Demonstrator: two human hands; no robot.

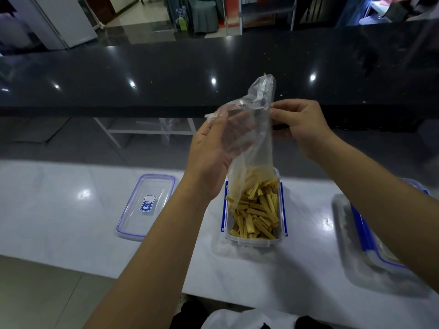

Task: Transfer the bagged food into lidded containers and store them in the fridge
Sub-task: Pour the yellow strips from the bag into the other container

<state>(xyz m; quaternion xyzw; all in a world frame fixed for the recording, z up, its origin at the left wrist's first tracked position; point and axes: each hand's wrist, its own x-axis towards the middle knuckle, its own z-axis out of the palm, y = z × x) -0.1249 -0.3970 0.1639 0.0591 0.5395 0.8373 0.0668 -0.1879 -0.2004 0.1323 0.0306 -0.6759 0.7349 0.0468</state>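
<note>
A clear plastic bag (255, 129) hangs upside down over an open rectangular container (255, 239) with blue clips. The bag's mouth reaches into the container's far end. Yellow food sticks (257, 213) fill the container, and a few still sit in the bag's lower part. My left hand (211, 150) grips the bag's left side. My right hand (299, 124) pinches its right edge near the top. The container's clear lid (146, 206), blue-rimmed with a blue label, lies flat on the white counter to the left.
A second lidded container (370, 236) stands at the right, partly behind my right forearm. The white counter (59, 210) ends at a near edge. Behind it rises a black glossy counter (190, 72). A white fridge (61, 22) stands far left.
</note>
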